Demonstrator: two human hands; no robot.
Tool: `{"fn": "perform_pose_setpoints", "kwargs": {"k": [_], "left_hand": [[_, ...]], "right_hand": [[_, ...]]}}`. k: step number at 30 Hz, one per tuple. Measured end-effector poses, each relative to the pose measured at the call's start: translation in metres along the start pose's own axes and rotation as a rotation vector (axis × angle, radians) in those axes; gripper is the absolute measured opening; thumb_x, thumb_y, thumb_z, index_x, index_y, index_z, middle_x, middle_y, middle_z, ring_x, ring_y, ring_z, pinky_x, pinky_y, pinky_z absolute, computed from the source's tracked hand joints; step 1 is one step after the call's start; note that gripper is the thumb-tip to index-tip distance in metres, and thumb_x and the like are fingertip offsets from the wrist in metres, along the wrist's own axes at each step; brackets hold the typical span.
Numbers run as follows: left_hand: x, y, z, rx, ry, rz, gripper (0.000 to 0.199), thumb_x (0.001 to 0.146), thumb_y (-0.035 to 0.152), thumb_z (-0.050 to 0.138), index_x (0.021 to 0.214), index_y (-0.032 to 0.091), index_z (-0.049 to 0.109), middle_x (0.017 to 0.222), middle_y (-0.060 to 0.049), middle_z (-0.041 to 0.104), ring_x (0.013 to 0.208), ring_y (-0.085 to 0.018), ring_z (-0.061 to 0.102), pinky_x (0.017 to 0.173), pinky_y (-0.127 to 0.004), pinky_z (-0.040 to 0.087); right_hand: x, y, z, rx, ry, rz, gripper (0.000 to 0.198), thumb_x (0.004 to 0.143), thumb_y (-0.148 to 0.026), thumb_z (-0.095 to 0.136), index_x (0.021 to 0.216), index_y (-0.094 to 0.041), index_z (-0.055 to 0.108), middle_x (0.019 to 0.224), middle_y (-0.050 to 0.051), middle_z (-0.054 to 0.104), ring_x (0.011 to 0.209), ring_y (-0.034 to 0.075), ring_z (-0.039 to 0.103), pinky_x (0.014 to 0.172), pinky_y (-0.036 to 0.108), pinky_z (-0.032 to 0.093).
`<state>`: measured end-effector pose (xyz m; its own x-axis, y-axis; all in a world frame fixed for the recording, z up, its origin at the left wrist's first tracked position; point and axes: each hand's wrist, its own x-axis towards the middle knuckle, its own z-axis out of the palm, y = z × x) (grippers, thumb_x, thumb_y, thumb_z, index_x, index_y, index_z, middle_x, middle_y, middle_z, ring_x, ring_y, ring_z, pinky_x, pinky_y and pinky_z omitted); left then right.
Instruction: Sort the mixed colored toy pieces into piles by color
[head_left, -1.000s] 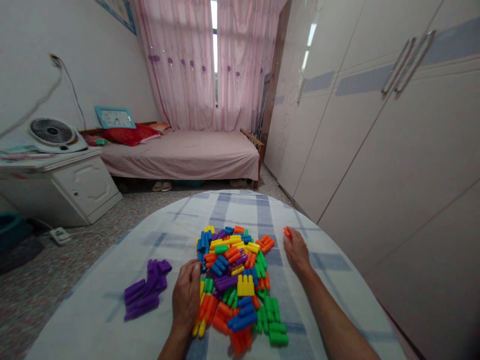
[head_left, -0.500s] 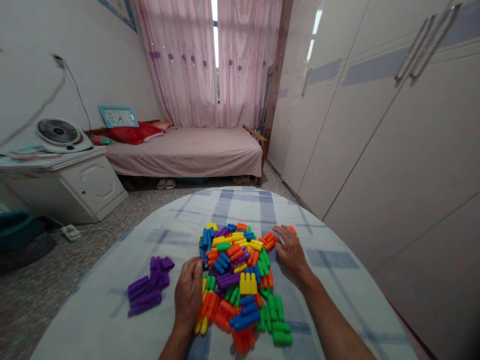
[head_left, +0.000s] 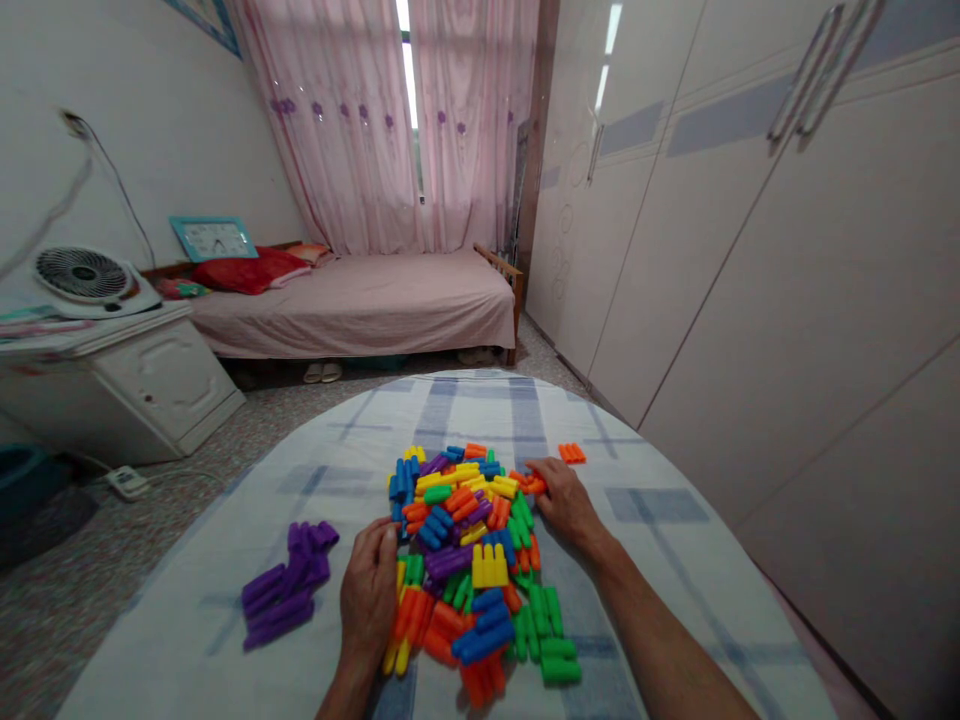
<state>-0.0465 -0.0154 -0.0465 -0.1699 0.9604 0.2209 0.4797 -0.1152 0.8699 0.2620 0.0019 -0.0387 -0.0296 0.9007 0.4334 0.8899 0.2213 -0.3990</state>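
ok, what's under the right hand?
Right hand: orange blocks show at its fingertips, on the edge of the pile, with tablecloth around it. Whatever lies beneath the palm is covered; can't tell if the fingers grip a block.

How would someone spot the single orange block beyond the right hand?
On the table, find the mixed-colour heap, then the right hand at its edge. Just beyond that hand lies the orange block, the only piece lying by itself, apart from every other.

Multicol plastic blocks in jumbled pile, purple grp apart on L, lone orange block flat to R
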Motion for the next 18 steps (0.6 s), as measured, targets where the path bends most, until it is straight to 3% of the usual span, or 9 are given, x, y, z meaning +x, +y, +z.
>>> {"fn": "perform_pose_setpoints", "kwargs": {"k": [4,8,10,15,18], "left_hand": [[0.000,0.000,0.000,-0.005,0.000,0.000,0.042,0.084,0.051,0.038,0.100,0.019,0.061,0.108,-0.007,0.061,0.105,-0.022,0.056,0.096,-0.037,0.042],[-0.001,0.002,-0.001,-0.007,-0.005,0.002,0.041,0.085,0.050,0.038,0.101,0.020,0.060,0.108,-0.007,0.061,0.105,-0.022,0.055,0.095,-0.037,0.042],[-0.002,0.003,-0.002,-0.008,-0.005,0.005,0.041,0.085,0.050,0.037,0.100,0.019,0.060,0.109,-0.007,0.061,0.105,-0.022,0.055,0.095,-0.037,0.042],[-0.001,0.003,-0.001,0.000,0.006,0.009,0.040,0.085,0.050,0.038,0.099,0.020,0.060,0.107,-0.007,0.061,0.104,-0.022,0.056,0.095,-0.037,0.042],[-0.001,0.002,0.000,0.004,0.001,0.011,0.040,0.085,0.049,0.038,0.099,0.020,0.060,0.108,-0.006,0.061,0.104,-0.021,0.056,0.095,-0.036,0.042]], "right_hand": [[0.002,0.013,-0.001,-0.026,0.208,0.110,0.036,0.084,-0.016,0.039,0.115,-0.016,0.056,0.110,0.011,0.061,0.104,0.022,0.054,0.093,0.037,0.044],[0.007,0.024,-0.003,-0.048,0.401,0.138,0.043,0.080,-0.012,0.037,0.120,-0.016,0.052,0.113,0.011,0.059,0.108,0.022,0.051,0.096,0.039,0.043],[0.007,0.027,-0.001,-0.089,0.392,0.150,0.048,0.079,-0.011,0.037,0.126,-0.015,0.048,0.120,0.013,0.056,0.116,0.023,0.047,0.099,0.041,0.040],[0.000,0.024,0.006,-0.227,0.151,0.174,0.041,0.085,-0.029,0.046,0.123,-0.016,0.054,0.134,0.015,0.048,0.131,0.032,0.032,0.104,0.051,0.031],[0.000,0.018,0.005,-0.181,0.139,0.138,0.040,0.085,-0.029,0.046,0.123,-0.017,0.055,0.134,0.013,0.049,0.132,0.030,0.032,0.105,0.050,0.030]]}}
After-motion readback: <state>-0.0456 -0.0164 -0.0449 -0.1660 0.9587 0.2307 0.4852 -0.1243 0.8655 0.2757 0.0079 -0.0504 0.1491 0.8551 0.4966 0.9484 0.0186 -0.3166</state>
